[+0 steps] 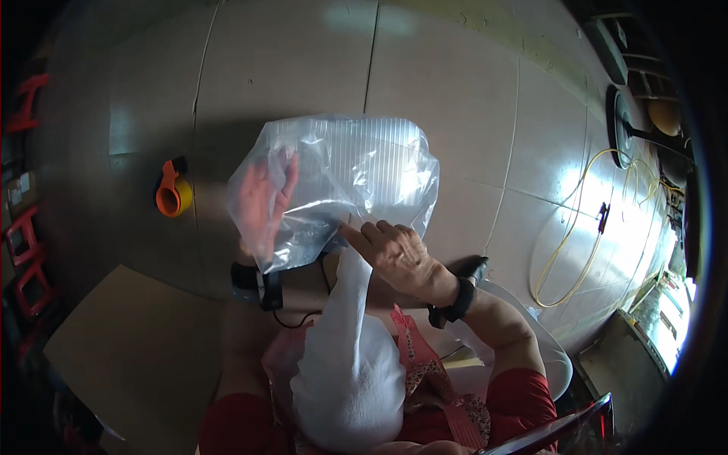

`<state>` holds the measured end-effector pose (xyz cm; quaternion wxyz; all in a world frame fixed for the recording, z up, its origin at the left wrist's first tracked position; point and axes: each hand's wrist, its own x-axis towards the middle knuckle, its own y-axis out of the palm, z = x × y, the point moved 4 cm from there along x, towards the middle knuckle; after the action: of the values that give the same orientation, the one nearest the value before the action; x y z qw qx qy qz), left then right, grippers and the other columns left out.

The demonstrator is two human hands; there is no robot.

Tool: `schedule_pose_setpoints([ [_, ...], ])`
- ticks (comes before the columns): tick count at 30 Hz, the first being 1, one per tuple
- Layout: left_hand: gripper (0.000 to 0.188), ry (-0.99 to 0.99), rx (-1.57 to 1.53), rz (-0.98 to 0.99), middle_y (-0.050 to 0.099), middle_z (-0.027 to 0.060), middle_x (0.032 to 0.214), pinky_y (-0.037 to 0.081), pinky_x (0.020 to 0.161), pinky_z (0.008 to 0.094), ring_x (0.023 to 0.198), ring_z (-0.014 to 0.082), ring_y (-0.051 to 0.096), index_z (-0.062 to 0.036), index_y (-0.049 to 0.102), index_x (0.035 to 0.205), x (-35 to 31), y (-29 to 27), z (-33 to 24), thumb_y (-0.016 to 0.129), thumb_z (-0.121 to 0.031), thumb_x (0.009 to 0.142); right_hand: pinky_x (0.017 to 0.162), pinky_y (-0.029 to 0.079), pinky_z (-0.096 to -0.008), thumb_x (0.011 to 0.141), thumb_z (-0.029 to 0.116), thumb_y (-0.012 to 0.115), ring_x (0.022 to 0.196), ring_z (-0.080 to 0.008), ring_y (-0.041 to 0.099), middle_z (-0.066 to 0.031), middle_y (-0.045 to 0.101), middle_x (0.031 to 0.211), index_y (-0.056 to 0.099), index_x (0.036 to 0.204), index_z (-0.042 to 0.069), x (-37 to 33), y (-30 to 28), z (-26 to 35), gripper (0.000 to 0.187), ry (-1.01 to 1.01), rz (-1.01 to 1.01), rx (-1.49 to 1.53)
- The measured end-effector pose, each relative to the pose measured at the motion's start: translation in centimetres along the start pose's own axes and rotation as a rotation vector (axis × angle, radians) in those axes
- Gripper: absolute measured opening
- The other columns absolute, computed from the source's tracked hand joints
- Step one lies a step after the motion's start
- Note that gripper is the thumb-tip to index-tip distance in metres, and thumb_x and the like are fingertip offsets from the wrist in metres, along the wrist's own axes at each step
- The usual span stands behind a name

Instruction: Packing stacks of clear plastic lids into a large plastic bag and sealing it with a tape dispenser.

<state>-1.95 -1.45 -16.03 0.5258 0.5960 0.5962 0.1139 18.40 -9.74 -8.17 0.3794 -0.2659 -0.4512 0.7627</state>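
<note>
A clear plastic bag (303, 235) is held up in front of me, with a ribbed, see-through stack (371, 155) inside it; the exact kind of these pieces I cannot make out. My left hand (264, 201) shows through the film at the bag's left side, its fingers apart and the thumb stretched upward. At the bag's near edge, my right hand (398, 254) has curled fingers closed on the film, the index finger pointing left. Dark bands circle both wrists. White cloth (349, 387) lies below the bag, close to my body.
An orange tape dispenser (173, 193) with yellow tape rests on the tiled floor (440, 68) to the left. A cardboard sheet (144, 349) is at lower left. Red stools (26, 250) line the far left. On the right are a yellow cable (557, 262) and a round black stand base (619, 125).
</note>
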Motion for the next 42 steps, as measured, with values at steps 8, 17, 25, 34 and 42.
schedule_pose_setpoints([
  [8, 0.046, -0.141, 0.026, 0.088, 0.051, 0.0212, 0.134, 0.029, 0.111, 0.0500, 0.127, 0.0373, 0.045, 0.0042, 0.049, 0.129, 1.7, -3.7, -2.2, 0.046, -0.031, 0.099, 0.084, 0.049, -0.0374, 0.087, 0.006, 0.050, 0.099, -0.0243, 0.059, -0.0120, 0.054, 0.110, 0.034, 0.146, 0.011, -1.9, 7.6, -1.8, 0.062, 0.144, 0.433, 0.060],
  [17, 0.077, -0.145, -0.252, 0.023, 0.031, 0.0271, 0.147, 0.023, 0.113, 0.0539, 0.137, 0.0377, 0.031, 0.0031, 0.038, 0.139, -6.1, -2.0, -2.3, 0.041, -0.059, 0.094, 0.084, 0.049, -0.0405, 0.088, 0.007, 0.049, 0.097, -0.0266, 0.060, -0.0123, 0.054, 0.107, 0.034, 0.146, 0.012, -2.4, 7.6, -1.8, 0.060, 0.184, 0.373, 0.097],
  [25, 0.041, 0.119, 0.729, -0.316, 0.064, 0.0133, 0.109, 0.049, 0.095, 0.0379, 0.105, 0.0248, 0.063, 0.0004, 0.051, 0.128, -5.2, -4.3, -4.5, 0.061, -0.004, 0.089, 0.073, 0.053, -0.0366, 0.078, 0.021, 0.072, 0.088, -0.0262, 0.062, -0.0094, 0.059, 0.095, 0.054, 0.128, 0.010, -0.7, 0.5, -2.5, 0.054, 0.219, -0.044, 0.243],
  [34, 0.041, 0.023, 0.490, -0.198, 0.063, 0.0182, 0.112, 0.049, 0.097, 0.0414, 0.106, 0.0282, 0.062, 0.0012, 0.050, 0.126, -4.3, -6.6, -4.6, 0.054, 0.004, 0.086, 0.080, 0.050, -0.0337, 0.081, 0.033, 0.074, 0.094, -0.0217, 0.062, -0.0100, 0.065, 0.095, 0.056, 0.122, 0.000, -8.4, 3.7, -12.1, 0.056, 1.157, -0.432, 0.901],
  [42, 0.037, 0.161, 0.465, -0.099, 0.064, 0.0176, 0.112, 0.049, 0.096, 0.0406, 0.106, 0.0262, 0.062, -0.0005, 0.054, 0.123, -4.2, -5.7, -7.0, 0.055, 0.005, 0.086, 0.081, 0.050, -0.0310, 0.092, 0.016, 0.063, 0.086, -0.0131, 0.061, -0.0024, 0.066, 0.093, 0.064, 0.098, 0.007, -7.1, 1.7, -12.6, 0.011, 0.782, -0.809, 1.843],
])
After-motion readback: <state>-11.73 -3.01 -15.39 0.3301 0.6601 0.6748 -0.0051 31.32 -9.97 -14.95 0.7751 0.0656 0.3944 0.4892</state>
